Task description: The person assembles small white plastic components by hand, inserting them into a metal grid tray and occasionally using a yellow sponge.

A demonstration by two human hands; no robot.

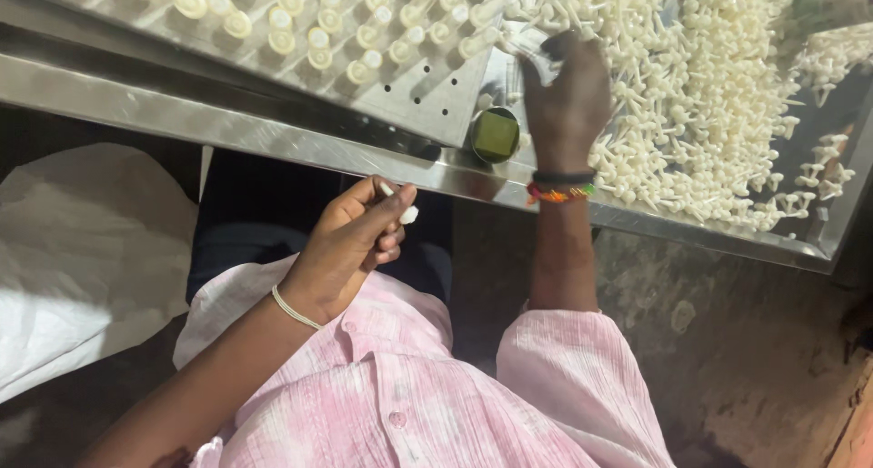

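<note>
Below the near edge of the steel table [273, 140], over the person's lap, the left hand [350, 245] is curled with its fingers closed around a small white plastic piece [406, 213]; the rounded head of the piece sticks out past the fingertips, and a thin stem shows between thumb and forefinger. A pale bangle [293, 308] circles that wrist. The hand is clear of the table and touches nothing else.

Across the table, the right hand [566, 90] reaches into the heap of white stemmed pieces [709, 95] that covers the right part of the surface up to the far edge. Its fingers are bent down into the heap at its left margin; whether they are pinching a piece cannot be told, since the fingertips are blurred and partly hidden. A black band and a multicoloured thread bracelet [559, 191] sit on that wrist, just above the table's near edge.

Toward the far left of the table lies a perforated metal plate [427, 95], tilted in the view, with many holes filled by upright white pieces [282, 31] and several empty holes near its closest corner. Just beside that corner, between plate and right hand, stands a small round green-topped object [496, 135]. The person wears a pink crinkled shirt [400, 395]. A white sack [82, 250] lies left of the lap.
</note>
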